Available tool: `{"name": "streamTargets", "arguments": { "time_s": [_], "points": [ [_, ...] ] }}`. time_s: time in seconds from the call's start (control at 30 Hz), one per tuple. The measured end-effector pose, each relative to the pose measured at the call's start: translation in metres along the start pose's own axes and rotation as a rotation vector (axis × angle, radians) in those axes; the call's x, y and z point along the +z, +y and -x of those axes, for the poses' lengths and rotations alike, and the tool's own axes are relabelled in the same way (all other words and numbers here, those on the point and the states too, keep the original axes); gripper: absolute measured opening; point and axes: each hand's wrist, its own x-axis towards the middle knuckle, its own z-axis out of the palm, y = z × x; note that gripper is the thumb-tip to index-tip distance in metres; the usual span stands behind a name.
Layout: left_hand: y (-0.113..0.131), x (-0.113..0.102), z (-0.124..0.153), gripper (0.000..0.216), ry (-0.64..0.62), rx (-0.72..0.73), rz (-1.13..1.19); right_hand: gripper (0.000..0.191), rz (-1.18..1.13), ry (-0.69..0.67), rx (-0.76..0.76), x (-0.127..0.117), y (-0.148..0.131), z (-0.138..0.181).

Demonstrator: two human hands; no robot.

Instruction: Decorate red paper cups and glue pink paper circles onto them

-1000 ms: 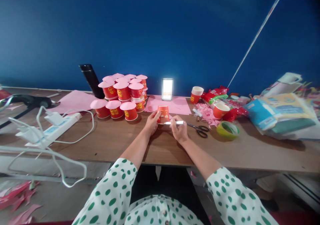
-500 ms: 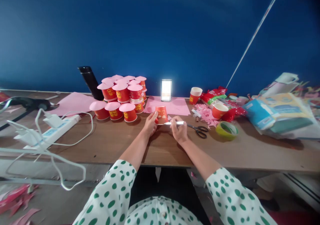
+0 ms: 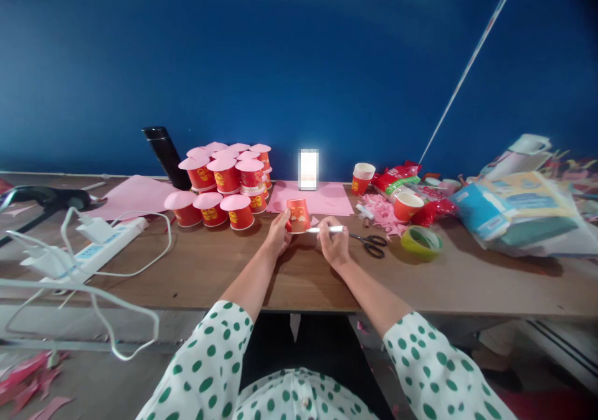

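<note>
from my end, the cup (image 3: 298, 215) is held between both hands, mouth down, its long axis near upright, top leaning slightly left. the left hand (image 3: 279, 232) is nearer, grasping the cup's left side. the right hand (image 3: 334, 239), right of the cup, grips a pen (image 3: 332, 229) almost level, its tip pointing left at the cup's lower rim; whether they touch i cannot tell. i see nothing standing between pen and cup. beyond the cup are pink sheets (image 3: 334, 198), a lit screen (image 3: 308, 169) upright over them. left of the cup stand hatted cups (image 3: 226, 178), stacked. right of it, past the right hand, lie scissors (image 3: 374, 244), then tape (image 3: 420, 245).
</note>
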Motion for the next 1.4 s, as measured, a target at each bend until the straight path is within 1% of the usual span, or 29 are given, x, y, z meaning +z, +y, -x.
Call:
{"name": "streamTargets", "arguments": {
  "time_s": [0.3,0.43,0.77,0.83,1.03,1.2,1.4],
  "points": [
    [-0.003,-0.005,-0.005,0.028,0.02,-0.031,0.009,0.034,-0.088,0.087,0.046,0.0,0.008,-0.001],
    [-0.003,-0.004,-0.005,0.029,0.022,-0.042,0.008,0.033,-0.099,0.084,0.049,0.001,0.01,-0.001],
    [0.0,-0.001,-0.001,0.029,0.034,-0.071,-0.011,0.028,-0.082,0.083,0.046,0.002,0.002,0.0],
    [0.0,-0.001,0.0,0.03,0.033,-0.072,-0.012,0.027,-0.059,0.072,0.024,0.001,0.001,0.001],
    [0.001,0.002,0.002,0.028,0.031,-0.047,-0.01,0.019,0.077,0.001,-0.113,-0.001,-0.004,0.003],
    [0.002,0.003,0.002,0.027,0.039,-0.036,-0.012,0.017,0.125,-0.009,-0.245,-0.001,-0.006,0.002],
    [0.002,0.001,0.001,0.029,0.038,-0.034,-0.005,0.016,0.132,-0.035,-0.257,0.001,-0.003,0.004]
  ]
}}
